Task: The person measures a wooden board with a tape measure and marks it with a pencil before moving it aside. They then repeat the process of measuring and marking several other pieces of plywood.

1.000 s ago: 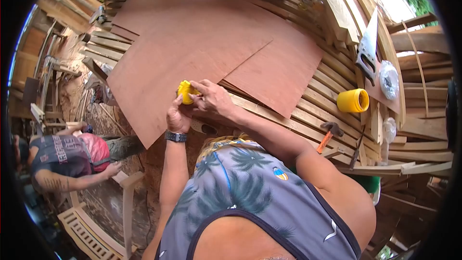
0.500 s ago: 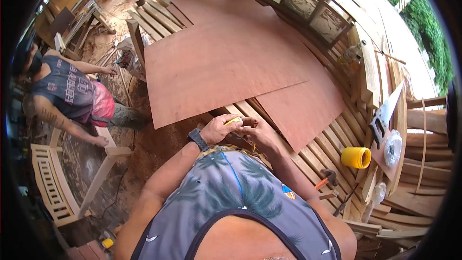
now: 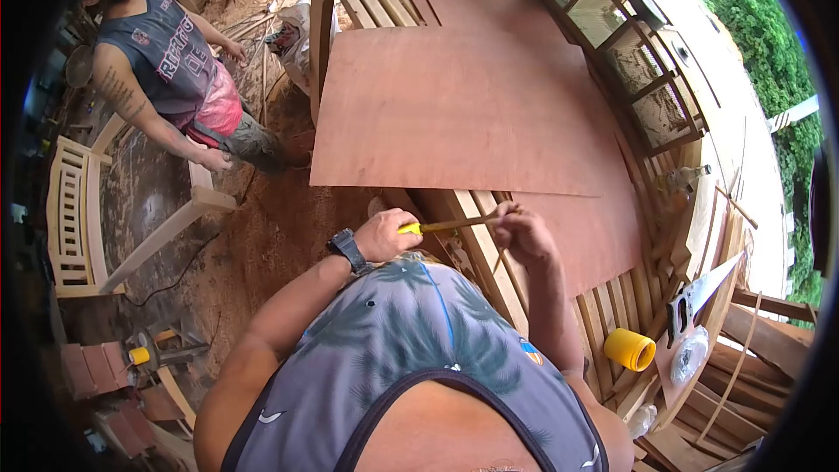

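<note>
My left hand [image 3: 385, 234], with a dark watch [image 3: 347, 249] on its wrist, is closed around a yellow tape measure [image 3: 409, 229] just in front of my shirt. From its case a strip of tape blade [image 3: 459, 223] runs out to the right. My right hand [image 3: 527, 234] pinches the far end of that blade between thumb and fingers. A thin, stick-like piece [image 3: 499, 260] hangs down beneath the right fingers. Beyond both hands lies a large reddish plywood sheet [image 3: 454, 114], and long wooden planks [image 3: 485, 253] pass under the blade.
A co-worker [image 3: 166, 70] stands at the left beside a pale wooden frame [image 3: 74, 210]. To my right are a yellow container [image 3: 629, 350], a handsaw [image 3: 690, 297] and a clear plastic bag [image 3: 689, 355]. Framed panels [image 3: 629, 52] line the far right edge.
My right hand has moved right, away from the left, drawing out the tape blade. The view has shifted, and the co-worker now appears higher in it.
</note>
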Tool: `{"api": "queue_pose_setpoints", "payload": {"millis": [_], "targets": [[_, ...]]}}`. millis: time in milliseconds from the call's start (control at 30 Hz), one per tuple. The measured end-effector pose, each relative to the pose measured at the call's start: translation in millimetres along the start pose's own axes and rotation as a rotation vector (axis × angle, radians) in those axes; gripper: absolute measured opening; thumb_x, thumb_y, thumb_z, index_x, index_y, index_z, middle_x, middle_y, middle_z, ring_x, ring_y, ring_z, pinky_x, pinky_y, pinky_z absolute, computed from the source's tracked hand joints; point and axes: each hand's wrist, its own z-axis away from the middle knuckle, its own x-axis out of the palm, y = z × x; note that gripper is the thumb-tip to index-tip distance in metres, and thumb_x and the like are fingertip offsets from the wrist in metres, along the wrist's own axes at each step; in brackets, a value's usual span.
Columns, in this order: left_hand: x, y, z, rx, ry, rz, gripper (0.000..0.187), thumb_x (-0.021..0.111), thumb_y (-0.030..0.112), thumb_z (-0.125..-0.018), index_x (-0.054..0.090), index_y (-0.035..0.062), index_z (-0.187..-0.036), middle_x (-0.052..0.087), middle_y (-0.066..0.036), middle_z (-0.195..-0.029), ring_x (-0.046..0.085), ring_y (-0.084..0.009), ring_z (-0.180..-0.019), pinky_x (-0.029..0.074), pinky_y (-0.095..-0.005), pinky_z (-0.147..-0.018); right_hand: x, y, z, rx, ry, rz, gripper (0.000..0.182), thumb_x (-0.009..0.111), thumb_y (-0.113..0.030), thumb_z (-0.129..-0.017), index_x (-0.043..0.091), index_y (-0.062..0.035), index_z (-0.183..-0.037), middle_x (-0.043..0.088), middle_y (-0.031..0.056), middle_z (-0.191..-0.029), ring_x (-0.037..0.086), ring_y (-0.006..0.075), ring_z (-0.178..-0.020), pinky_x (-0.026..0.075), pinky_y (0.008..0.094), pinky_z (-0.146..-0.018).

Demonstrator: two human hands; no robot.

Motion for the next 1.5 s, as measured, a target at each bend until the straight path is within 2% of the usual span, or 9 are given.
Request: {"api": "queue_pose_setpoints", "payload": {"millis": [333,567,767,867,1033,1167,1233,1267,1500], "targets": [[-90,-104,73,-0.324,0.144,-0.406,0.042,0.068,0.045,-0.084,0.069,0.0039,-0.088,0.066,-0.020,-0.088,0.064,-0.0386,-0.086,0.051,-0.0459,-0.077,-163,-117,24,-0.295,0.272,-0.216,0.010,0.052,-0.013,-0.087,0.057,-0.0066,-0.082,0.054,0.0018,-0.070,0.039,0.0101,-0.049,0.030,0.0264,-0.047],[-158,-165,67,-0.210,0.392,-0.510,0.027,0.069,0.029,-0.086,0.071,0.0043,-0.097,0.065,-0.019,-0.088,0.063,-0.0355,-0.086,0.049,-0.0429,-0.077,-218,-140,14,-0.170,0.449,-0.057,0.007,0.053,-0.014,-0.095,0.057,-0.0090,-0.092,0.053,-0.0016,-0.070,0.039,0.0063,-0.050,0.030,0.0231,-0.044],[-166,-123,27,-0.336,0.278,-0.566,0.025,0.065,0.031,-0.088,0.068,0.0064,-0.090,0.063,-0.017,-0.089,0.062,-0.0357,-0.086,0.048,-0.0444,-0.075,-205,-136,0,-0.285,0.694,0.023,0.015,0.051,-0.018,-0.097,0.057,-0.0116,-0.110,0.054,-0.0028,-0.074,0.035,0.0055,-0.051,0.029,0.0220,-0.045],[-154,-133,36,-0.410,0.179,-0.404,0.027,0.062,0.031,-0.091,0.067,0.0052,-0.093,0.066,-0.018,-0.092,0.064,-0.0356,-0.088,0.049,-0.0431,-0.075,-183,-122,4,-0.366,0.837,0.048,0.043,0.056,-0.026,-0.097,0.047,-0.0127,-0.137,0.062,0.0101,-0.112,0.034,0.0060,-0.051,0.032,0.0215,-0.045],[-101,-138,95,-0.484,0.197,-0.153,0.032,0.058,0.033,-0.094,0.066,0.0024,-0.094,0.066,-0.020,-0.085,0.065,-0.0346,-0.081,0.050,-0.0421,-0.072,-142,-83,19,-0.400,0.834,0.437,0.043,0.069,-0.026,-0.089,0.060,-0.0027,-0.125,0.069,0.0150,-0.103,0.040,0.0040,-0.046,0.031,0.0192,-0.041],[-48,-112,134,-0.792,0.252,0.021,0.037,0.058,0.038,-0.094,0.067,0.0025,-0.088,0.065,-0.018,-0.076,0.064,-0.0302,-0.073,0.048,-0.0413,-0.067,-131,-53,14,-0.408,0.860,0.635,0.044,0.071,-0.020,-0.088,0.060,0.0029,-0.123,0.068,0.0114,-0.097,0.037,0.0017,-0.046,0.028,0.0190,-0.041],[-22,-112,151,-0.850,0.295,0.115,0.037,0.058,0.037,-0.093,0.068,0.0024,-0.086,0.065,-0.017,-0.074,0.064,-0.0292,-0.072,0.048,-0.0408,-0.067,-140,-41,4,-0.435,0.842,0.724,0.042,0.071,-0.016,-0.087,0.061,0.0047,-0.122,0.069,0.0111,-0.099,0.061,0.0128,-0.079,0.050,0.0271,-0.072],[-11,-112,158,-0.861,0.315,0.130,0.037,0.058,0.037,-0.093,0.068,0.0024,-0.086,0.065,-0.017,-0.074,0.064,-0.0292,-0.072,0.048,-0.0408,-0.067,-128,-37,2,-0.441,0.852,0.779,0.041,0.070,-0.017,-0.088,0.060,0.0050,-0.122,0.068,0.0117,-0.100,0.062,0.0182,-0.098,0.048,0.0318,-0.089],[21,-125,159,-0.895,0.504,0.298,0.033,0.059,0.029,-0.092,0.069,0.0000,-0.079,0.065,-0.017,-0.071,0.063,-0.0254,-0.069,0.048,-0.0382,-0.067,-92,-26,-30,-0.477,1.025,1.645,0.052,0.066,-0.032,-0.090,0.056,-0.0029,-0.132,0.054,0.0200,-0.133,0.064,0.0347,-0.102,0.052,0.0408,-0.087]]}}
